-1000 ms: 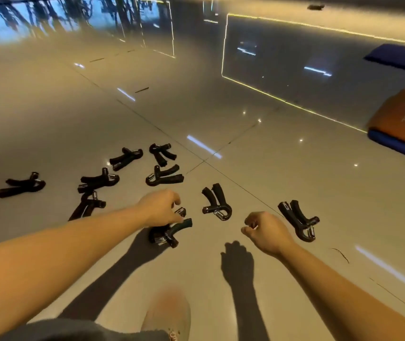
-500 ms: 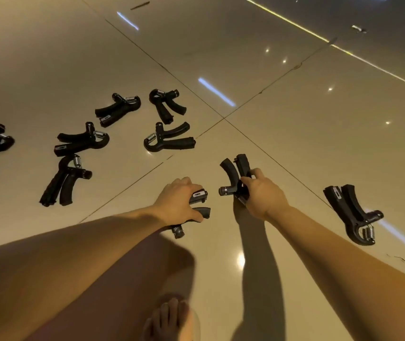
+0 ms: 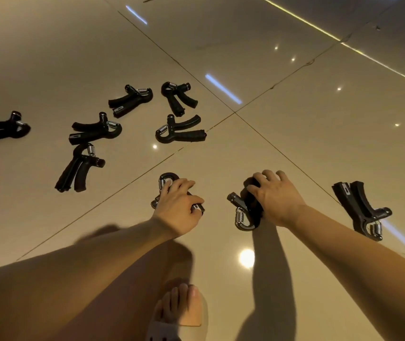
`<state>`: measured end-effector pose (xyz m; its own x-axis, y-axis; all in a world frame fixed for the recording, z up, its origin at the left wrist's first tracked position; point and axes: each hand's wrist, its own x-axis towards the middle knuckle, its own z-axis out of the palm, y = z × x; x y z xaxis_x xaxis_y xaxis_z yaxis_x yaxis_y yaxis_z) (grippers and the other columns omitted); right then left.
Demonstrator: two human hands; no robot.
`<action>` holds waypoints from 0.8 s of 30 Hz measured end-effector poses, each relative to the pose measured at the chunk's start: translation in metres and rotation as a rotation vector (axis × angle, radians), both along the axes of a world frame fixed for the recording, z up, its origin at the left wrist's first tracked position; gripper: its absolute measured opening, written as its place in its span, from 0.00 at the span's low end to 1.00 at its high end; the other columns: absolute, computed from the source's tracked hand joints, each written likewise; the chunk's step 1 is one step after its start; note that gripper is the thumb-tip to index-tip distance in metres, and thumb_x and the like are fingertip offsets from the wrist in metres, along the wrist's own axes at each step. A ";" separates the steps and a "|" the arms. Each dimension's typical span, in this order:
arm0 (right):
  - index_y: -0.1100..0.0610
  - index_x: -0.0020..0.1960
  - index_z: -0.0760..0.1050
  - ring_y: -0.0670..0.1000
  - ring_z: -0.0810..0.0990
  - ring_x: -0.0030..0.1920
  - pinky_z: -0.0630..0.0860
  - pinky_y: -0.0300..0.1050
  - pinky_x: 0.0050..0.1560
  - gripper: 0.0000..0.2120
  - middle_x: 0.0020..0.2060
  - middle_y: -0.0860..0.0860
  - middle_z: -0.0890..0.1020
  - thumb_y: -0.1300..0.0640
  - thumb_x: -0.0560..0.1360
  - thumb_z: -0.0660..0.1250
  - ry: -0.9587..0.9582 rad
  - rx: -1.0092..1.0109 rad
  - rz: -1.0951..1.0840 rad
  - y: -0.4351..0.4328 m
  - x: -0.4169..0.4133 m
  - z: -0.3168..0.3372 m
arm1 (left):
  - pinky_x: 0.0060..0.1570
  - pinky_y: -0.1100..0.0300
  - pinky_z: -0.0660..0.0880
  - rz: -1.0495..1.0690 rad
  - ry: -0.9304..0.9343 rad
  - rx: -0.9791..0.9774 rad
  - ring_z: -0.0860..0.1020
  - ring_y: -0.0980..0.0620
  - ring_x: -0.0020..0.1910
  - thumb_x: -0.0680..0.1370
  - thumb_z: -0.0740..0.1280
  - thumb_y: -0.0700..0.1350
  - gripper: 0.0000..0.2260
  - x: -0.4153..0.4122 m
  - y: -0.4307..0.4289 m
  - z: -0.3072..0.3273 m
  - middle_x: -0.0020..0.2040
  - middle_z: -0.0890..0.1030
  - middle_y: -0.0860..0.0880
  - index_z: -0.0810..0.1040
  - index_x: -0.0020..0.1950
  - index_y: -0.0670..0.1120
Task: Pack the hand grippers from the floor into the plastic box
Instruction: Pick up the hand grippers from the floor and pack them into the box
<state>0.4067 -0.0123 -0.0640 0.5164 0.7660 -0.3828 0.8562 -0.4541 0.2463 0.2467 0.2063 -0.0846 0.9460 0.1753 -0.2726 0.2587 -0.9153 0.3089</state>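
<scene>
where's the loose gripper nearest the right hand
In the head view, that gripper lies on the floor at the far right, just right of the right hand, apart from it, spring end toward the person.

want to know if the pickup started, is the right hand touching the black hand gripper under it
Touching. The head view shows the right hand curled over the handles of the black steel-spring hand gripper, with no gap.

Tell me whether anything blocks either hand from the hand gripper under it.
Nothing visible does: the left hand grips one hand gripper, and the right hand grips a second hand gripper. The plastic box is out of view.
</scene>
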 end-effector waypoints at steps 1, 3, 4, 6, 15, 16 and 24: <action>0.49 0.69 0.71 0.57 0.67 0.68 0.65 0.55 0.68 0.27 0.67 0.53 0.70 0.42 0.72 0.71 -0.007 -0.002 -0.030 -0.005 -0.005 0.000 | 0.78 0.45 0.46 0.087 -0.060 0.017 0.56 0.48 0.78 0.78 0.63 0.59 0.17 -0.007 -0.004 -0.005 0.78 0.65 0.48 0.82 0.63 0.58; 0.51 0.66 0.73 0.56 0.70 0.64 0.66 0.53 0.65 0.27 0.63 0.52 0.72 0.38 0.72 0.69 0.003 -0.007 -0.092 -0.014 -0.018 -0.001 | 0.77 0.44 0.51 0.247 -0.116 0.081 0.58 0.46 0.78 0.73 0.70 0.65 0.20 -0.018 -0.010 -0.014 0.77 0.65 0.46 0.82 0.59 0.55; 0.51 0.64 0.73 0.55 0.71 0.62 0.67 0.52 0.63 0.28 0.60 0.51 0.73 0.35 0.71 0.69 0.015 -0.006 -0.126 -0.018 -0.025 -0.001 | 0.77 0.43 0.54 0.335 -0.115 0.115 0.59 0.44 0.77 0.70 0.73 0.66 0.25 -0.022 -0.012 -0.018 0.77 0.65 0.44 0.80 0.61 0.53; 0.51 0.62 0.74 0.54 0.73 0.59 0.69 0.51 0.60 0.30 0.57 0.50 0.75 0.33 0.69 0.68 0.048 0.010 -0.184 -0.025 -0.039 -0.002 | 0.74 0.43 0.60 0.543 -0.094 0.150 0.62 0.42 0.75 0.64 0.77 0.66 0.39 -0.027 -0.014 -0.021 0.75 0.65 0.42 0.71 0.69 0.49; 0.50 0.62 0.74 0.52 0.74 0.57 0.70 0.48 0.55 0.26 0.54 0.47 0.77 0.36 0.71 0.69 0.199 0.107 -0.262 -0.050 -0.098 0.005 | 0.70 0.43 0.67 1.023 0.069 -0.205 0.66 0.38 0.70 0.64 0.80 0.49 0.43 -0.038 -0.007 -0.017 0.69 0.68 0.39 0.62 0.73 0.43; 0.50 0.62 0.74 0.52 0.74 0.57 0.70 0.48 0.55 0.26 0.54 0.47 0.77 0.36 0.70 0.69 0.204 0.121 -0.269 -0.055 -0.102 0.008 | 0.69 0.43 0.68 1.035 0.061 -0.251 0.67 0.38 0.70 0.64 0.80 0.47 0.43 -0.039 -0.008 -0.017 0.68 0.68 0.39 0.62 0.73 0.42; 0.50 0.56 0.75 0.50 0.74 0.51 0.69 0.46 0.49 0.25 0.48 0.45 0.76 0.32 0.70 0.69 0.075 0.203 -0.331 -0.126 -0.115 0.088 | 0.44 0.48 0.80 0.551 -0.138 -0.425 0.80 0.46 0.46 0.63 0.78 0.47 0.35 -0.033 -0.071 0.047 0.46 0.78 0.47 0.64 0.65 0.51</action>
<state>0.2916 -0.1387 0.0244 0.7242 0.6270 -0.2872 0.6678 -0.7414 0.0653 0.2137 0.1348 -0.0377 0.7810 0.5432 -0.3082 0.5824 -0.4550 0.6737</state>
